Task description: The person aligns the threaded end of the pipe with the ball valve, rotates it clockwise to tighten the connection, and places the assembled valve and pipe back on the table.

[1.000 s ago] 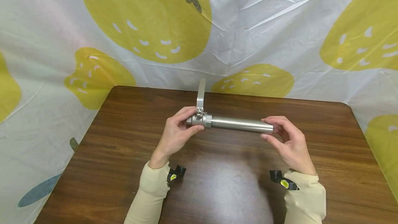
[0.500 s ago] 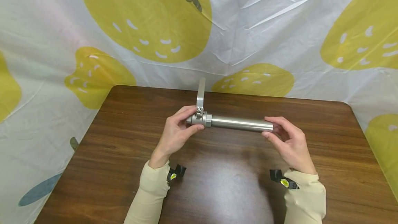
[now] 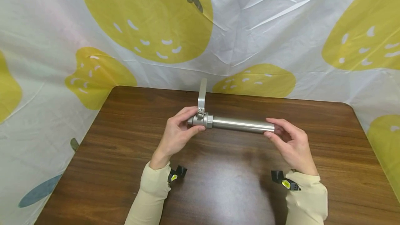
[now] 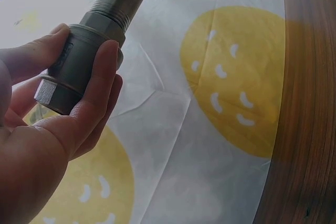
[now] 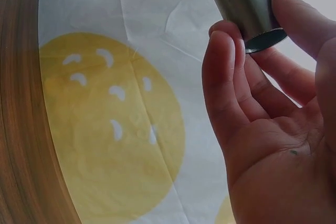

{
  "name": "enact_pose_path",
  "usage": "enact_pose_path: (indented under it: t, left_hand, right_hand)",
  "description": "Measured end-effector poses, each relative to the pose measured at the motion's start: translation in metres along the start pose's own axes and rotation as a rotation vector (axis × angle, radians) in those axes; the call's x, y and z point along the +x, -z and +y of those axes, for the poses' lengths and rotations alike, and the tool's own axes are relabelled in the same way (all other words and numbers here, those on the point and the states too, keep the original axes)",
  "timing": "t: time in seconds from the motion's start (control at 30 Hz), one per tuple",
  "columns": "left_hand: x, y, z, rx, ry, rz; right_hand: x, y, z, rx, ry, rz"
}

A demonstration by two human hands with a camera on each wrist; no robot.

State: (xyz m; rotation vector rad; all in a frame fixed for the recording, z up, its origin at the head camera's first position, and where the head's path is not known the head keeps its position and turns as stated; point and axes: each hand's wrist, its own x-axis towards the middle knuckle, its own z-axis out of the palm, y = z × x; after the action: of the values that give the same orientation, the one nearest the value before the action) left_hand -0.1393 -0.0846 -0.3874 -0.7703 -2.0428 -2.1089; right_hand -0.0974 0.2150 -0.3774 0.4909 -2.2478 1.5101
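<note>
A steel ball valve (image 3: 200,120) is joined to the left end of a shiny metal pipe (image 3: 240,124), both held level above the table. Its flat lever (image 3: 202,93) points away toward the cloth. My left hand (image 3: 177,133) grips the valve body, thumb on the near side and fingers on the far side. In the left wrist view, threads (image 4: 109,13) show where the pipe meets the valve's hex end. My right hand (image 3: 290,141) holds the pipe's right end between thumb and fingertips. The right wrist view shows that end's open, hollow mouth (image 5: 266,40).
The brown wooden table (image 3: 125,141) lies beneath both hands. A white cloth (image 3: 237,34) with yellow fruit prints hangs behind it and along both sides. Dark straps with small devices sit on both wrists.
My right fingertips have shifted slightly to the right along the pipe toward its end. The left hand, the valve and the pipe stay nearly where they were.
</note>
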Motion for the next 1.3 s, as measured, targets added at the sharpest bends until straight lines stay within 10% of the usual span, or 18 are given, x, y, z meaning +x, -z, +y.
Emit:
enact_pose_path:
  t: [0.33,1.3]
  left_hand:
    - [0.0005,-0.0002,0.0009,0.004,0.002,0.002]
    - [-0.0001,0.0004,0.0006,-0.012,0.013,-0.009]
  right_hand:
    - [0.0022,-0.0029,0.0077,0.393,0.109,-0.032]
    - [0.0009,-0.0012,0.0065,0.326,0.122,-0.042]
